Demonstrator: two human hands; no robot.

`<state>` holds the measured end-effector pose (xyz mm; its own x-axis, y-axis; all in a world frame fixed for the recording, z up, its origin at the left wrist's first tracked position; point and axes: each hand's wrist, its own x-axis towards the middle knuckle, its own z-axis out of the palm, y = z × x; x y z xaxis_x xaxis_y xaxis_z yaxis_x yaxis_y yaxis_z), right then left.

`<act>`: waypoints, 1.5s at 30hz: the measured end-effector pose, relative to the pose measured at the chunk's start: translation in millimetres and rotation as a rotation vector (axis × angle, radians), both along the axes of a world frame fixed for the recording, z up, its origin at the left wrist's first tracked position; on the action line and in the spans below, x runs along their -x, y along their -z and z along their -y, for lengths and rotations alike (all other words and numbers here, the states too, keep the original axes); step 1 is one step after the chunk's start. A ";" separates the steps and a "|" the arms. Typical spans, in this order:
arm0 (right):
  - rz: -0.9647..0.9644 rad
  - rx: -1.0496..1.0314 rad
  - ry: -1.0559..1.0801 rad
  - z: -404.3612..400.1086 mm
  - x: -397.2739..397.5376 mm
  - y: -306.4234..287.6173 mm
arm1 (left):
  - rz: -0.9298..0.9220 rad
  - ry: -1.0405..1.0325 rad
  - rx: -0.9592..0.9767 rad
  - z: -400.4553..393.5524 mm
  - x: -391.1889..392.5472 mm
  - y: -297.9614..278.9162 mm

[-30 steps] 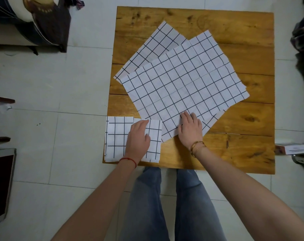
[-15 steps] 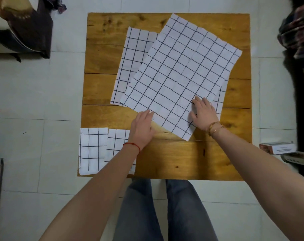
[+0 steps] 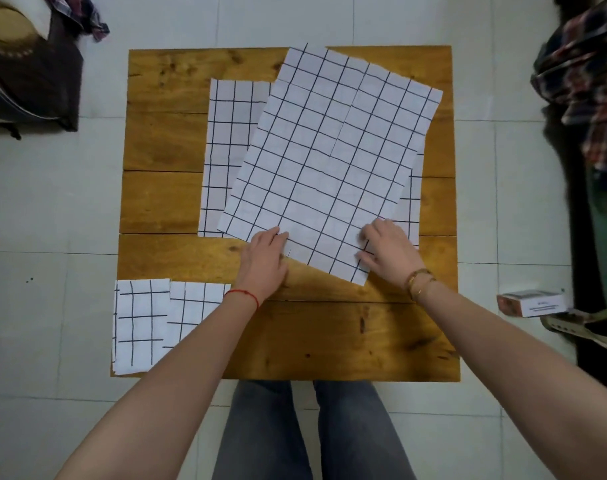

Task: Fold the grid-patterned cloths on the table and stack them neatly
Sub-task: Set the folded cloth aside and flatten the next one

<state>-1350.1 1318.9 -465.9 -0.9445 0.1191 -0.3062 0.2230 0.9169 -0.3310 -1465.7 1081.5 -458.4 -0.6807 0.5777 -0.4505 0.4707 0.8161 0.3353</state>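
A large white cloth with a black grid point(image 3: 330, 161) lies spread and tilted across the middle of the wooden table point(image 3: 330, 341). It covers most of a second unfolded grid cloth point(image 3: 231, 150), which shows at its left and right edges. My left hand point(image 3: 265, 261) touches the top cloth's near edge. My right hand point(image 3: 387, 249) rests on the cloth near its near corner, fingers curled on the fabric. A folded grid cloth stack point(image 3: 149, 323) sits at the table's near left corner, partly under my left forearm.
The table stands on a pale tiled floor. A dark bag point(image 3: 35, 71) lies on the floor at the far left. Plaid clothing point(image 3: 586, 64) is at the far right. A small box point(image 3: 530, 303) sits by the table's right side. My legs are below the near edge.
My left hand left the folded stack and went to the top cloth's near edge. The top cloth turned, its long side now pointing more away from me. The camera view shifted.
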 end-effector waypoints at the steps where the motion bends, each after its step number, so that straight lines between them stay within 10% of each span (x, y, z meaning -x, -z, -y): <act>1: 0.032 0.013 -0.052 6.0 -6.3 1.3 | -0.005 -0.005 0.002 1.1 -0.2 0.0; 14: 0.149 0.069 0.080 37.3 -15.1 19.1 | 0.013 0.008 0.063 3.9 -0.1 2.3; 24: -0.102 0.628 0.616 43.8 10.3 -30.9 | -0.048 0.041 -0.189 -30.5 17.3 -27.6; 34: -0.257 0.220 0.310 37.4 49.2 -140.7 | -0.107 0.096 -0.331 -47.4 60.9 -129.7; 45: -0.432 0.247 0.322 -5.9 101.5 -278.4 | -0.127 -0.044 -0.361 -25.6 110.1 -247.0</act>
